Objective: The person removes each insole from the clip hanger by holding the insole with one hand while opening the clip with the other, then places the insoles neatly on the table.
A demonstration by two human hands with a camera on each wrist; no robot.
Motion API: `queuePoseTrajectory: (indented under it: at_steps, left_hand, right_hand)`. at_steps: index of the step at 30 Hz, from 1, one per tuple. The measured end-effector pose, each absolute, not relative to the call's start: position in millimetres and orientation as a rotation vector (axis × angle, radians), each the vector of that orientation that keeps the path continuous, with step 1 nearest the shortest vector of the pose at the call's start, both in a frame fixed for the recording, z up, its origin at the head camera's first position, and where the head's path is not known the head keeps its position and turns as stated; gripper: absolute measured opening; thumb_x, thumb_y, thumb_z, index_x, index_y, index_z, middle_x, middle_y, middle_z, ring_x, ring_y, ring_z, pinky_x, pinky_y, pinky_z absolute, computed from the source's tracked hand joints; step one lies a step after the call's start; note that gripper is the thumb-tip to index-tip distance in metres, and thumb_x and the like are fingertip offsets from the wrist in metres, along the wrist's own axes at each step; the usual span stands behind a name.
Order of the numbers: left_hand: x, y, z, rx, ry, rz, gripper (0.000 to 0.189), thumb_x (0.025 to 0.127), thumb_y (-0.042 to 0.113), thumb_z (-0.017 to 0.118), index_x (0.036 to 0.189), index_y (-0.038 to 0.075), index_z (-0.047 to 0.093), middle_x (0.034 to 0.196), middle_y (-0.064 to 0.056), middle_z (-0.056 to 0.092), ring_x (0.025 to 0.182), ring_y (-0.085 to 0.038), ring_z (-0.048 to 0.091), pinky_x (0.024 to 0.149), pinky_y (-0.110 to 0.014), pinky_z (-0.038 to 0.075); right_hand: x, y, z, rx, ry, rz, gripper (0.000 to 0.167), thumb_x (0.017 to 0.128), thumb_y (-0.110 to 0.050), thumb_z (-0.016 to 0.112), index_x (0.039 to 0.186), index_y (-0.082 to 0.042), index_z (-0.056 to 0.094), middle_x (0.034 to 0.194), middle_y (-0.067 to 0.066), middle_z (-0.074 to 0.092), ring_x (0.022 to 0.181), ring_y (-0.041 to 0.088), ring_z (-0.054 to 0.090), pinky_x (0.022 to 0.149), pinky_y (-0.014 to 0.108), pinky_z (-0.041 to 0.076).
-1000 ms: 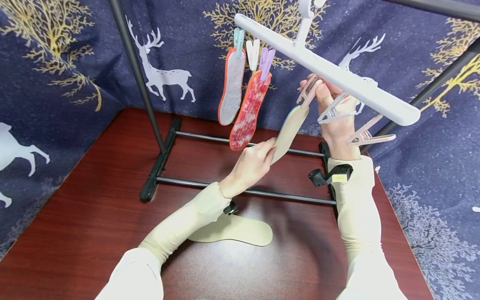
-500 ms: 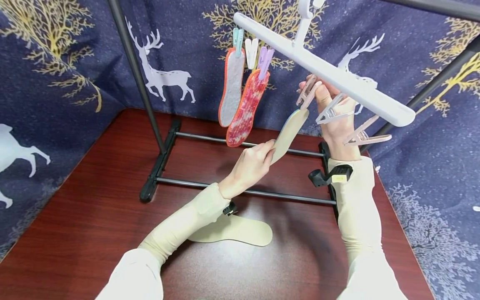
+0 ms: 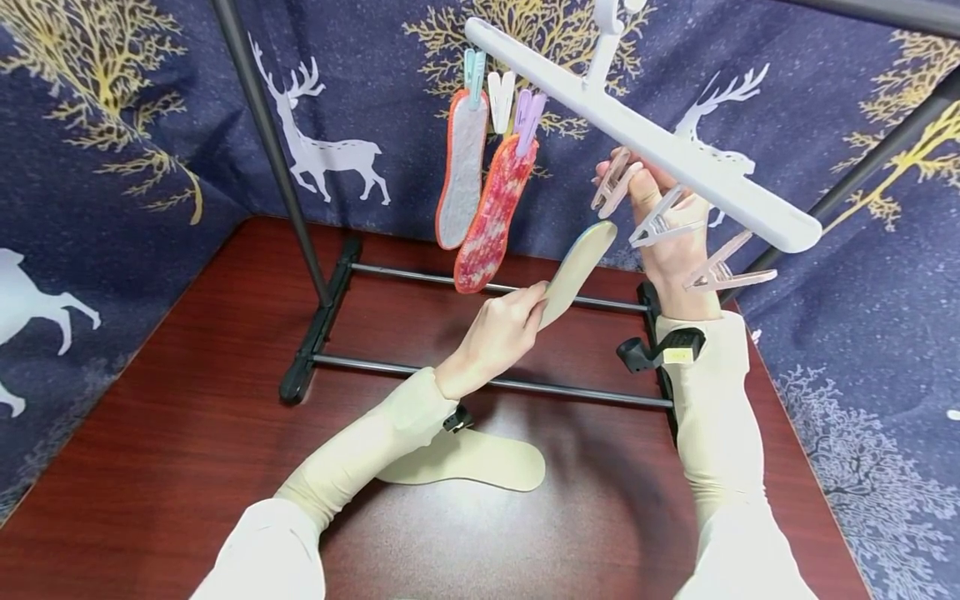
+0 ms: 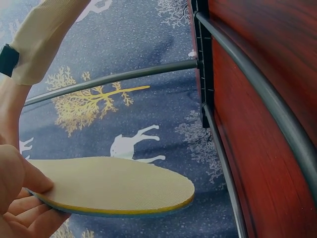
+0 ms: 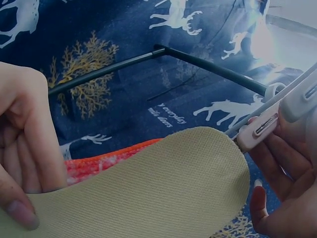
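My left hand (image 3: 498, 332) pinches the lower end of a beige insole (image 3: 577, 271), thumb on its pale face and fingers beneath. In the left wrist view the insole's edge shows yellow and blue layers. My right hand (image 3: 647, 192) pinches a pink clothespin (image 3: 615, 185) below the white hanger (image 3: 637, 125). The insole's rounded upper end lies just under that clothespin's tip in the head view; in the right wrist view the clothespin (image 5: 258, 133) is right at the insole's edge. A second beige insole (image 3: 480, 461) lies on the table, partly hidden by my left forearm.
A grey insole (image 3: 463, 179) with orange edging and a red patterned insole (image 3: 495, 221) hang from clothespins on the hanger's left. A grey clothespin (image 3: 660, 225) and another pink clothespin (image 3: 723, 271) hang at its right. The rack's dark bars (image 3: 487, 383) cross the brown table (image 3: 187, 350).
The held insole's upper end met the clothespin's tip earlier; now a small gap shows between them in the head view. The hanger has shifted slightly left at its right end.
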State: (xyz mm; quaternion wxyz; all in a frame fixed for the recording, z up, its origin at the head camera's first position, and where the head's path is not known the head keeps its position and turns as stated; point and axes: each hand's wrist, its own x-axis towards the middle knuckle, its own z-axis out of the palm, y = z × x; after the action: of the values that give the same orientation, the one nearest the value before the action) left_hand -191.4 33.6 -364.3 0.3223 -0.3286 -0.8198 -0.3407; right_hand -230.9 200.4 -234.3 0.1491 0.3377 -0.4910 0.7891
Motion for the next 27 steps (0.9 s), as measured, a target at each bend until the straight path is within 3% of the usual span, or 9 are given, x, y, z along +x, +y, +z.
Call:
queuePoseTrajectory:
  at_steps: [14, 27]
  left_hand:
    - [-191, 27, -367, -0.874, -2.189, -0.817, 0.006, 0.091, 0.006, 0.060, 0.096, 0.007, 0.064, 0.076, -0.003, 0.064, 0.061, -0.017, 0.060, 0.057, -0.033, 0.051]
    - [-187, 8, -371, -0.923, -2.276, -0.679, 0.009, 0.089, 0.006, 0.062, 0.097, 0.009, 0.064, 0.075, -0.001, 0.065, 0.058, -0.017, 0.060, 0.053, -0.034, 0.050]
  right_hand:
    - [-233, 201, -233, 0.980, -1.467, 2.243, 0.038, 0.079, -0.019, 0.079, 0.109, 0.002, 0.068, 0.096, 0.014, 0.070, 0.094, 0.026, 0.069, 0.084, 0.035, 0.050]
    - [-229, 201, -235, 0.939, -1.589, 2.210, 0.038, 0.081, -0.023, 0.078, 0.111, -0.002, 0.067, 0.095, 0.009, 0.073, 0.094, 0.020, 0.067, 0.093, 0.035, 0.044]
